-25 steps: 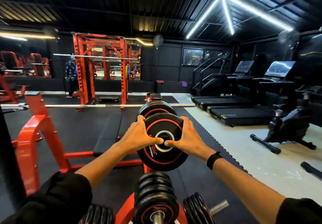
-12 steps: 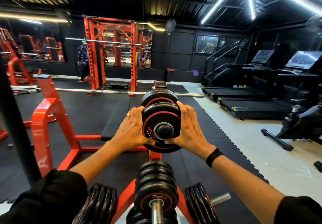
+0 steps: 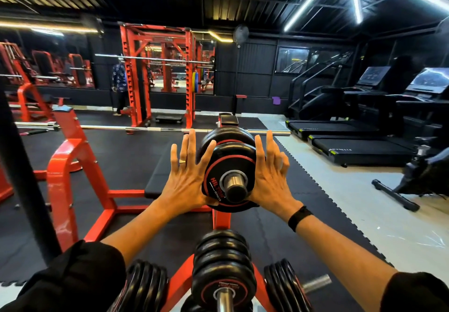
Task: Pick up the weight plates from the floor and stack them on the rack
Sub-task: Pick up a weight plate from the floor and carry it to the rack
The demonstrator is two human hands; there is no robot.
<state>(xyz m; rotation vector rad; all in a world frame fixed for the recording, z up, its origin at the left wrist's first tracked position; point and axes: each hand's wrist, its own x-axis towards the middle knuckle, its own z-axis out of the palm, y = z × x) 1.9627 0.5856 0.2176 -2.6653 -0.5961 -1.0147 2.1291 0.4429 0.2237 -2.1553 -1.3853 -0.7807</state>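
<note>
A black weight plate (image 3: 229,166) with a red ring and white lettering sits on the upper steel peg (image 3: 234,185) of the red plate rack (image 3: 222,219), against another plate (image 3: 224,135) behind it. My left hand (image 3: 185,178) lies at the plate's left edge with its fingers spread straight upward. My right hand (image 3: 269,178) mirrors it at the right edge, fingers also straight. Both palms press the plate's lower face near its rim. Lower down, a stack of several plates (image 3: 222,270) fills another peg.
More plates hang on the rack's side pegs at lower left (image 3: 145,285) and lower right (image 3: 283,285). A red bench frame (image 3: 73,178) stands to the left, with a barbell (image 3: 145,128) behind it. Treadmills (image 3: 359,146) line the right. A person (image 3: 120,88) stands by the far red power rack.
The plate has slid further onto the peg, so the peg's end now sticks out through its hole. Both hands have gone from curled round its rim to fingers spread straight.
</note>
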